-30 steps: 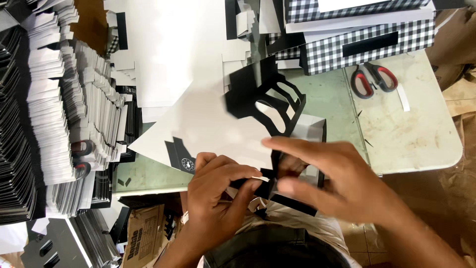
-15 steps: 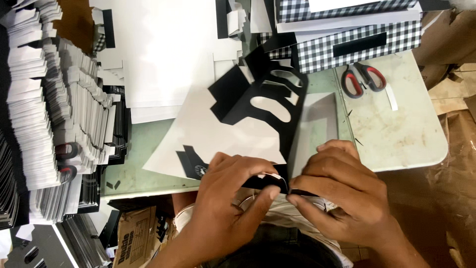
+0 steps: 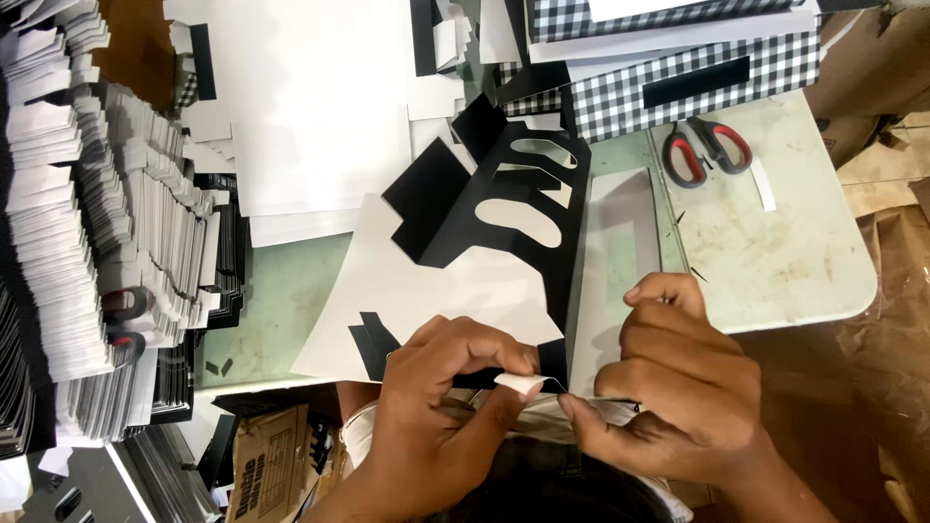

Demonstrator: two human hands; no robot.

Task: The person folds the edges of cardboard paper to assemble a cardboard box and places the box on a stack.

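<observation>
left hand [image 3: 441, 412]: we pinch the near edge of the die-cut card sheet [image 3: 455, 271], thumb and fingers closed on a small white flap.
right hand [image 3: 678, 387]: fingers curled shut on the same edge, just beside the left.
sheet: white with black cut-out panels, lying at the table's [image 3: 775, 242] near edge, overhanging toward us.
scissors [image 3: 707, 150]: red-handled, far right of the table, untouched.
checked boxes [image 3: 678, 58]: far edge.
card stacks [image 3: 97, 242]: left edge.
</observation>
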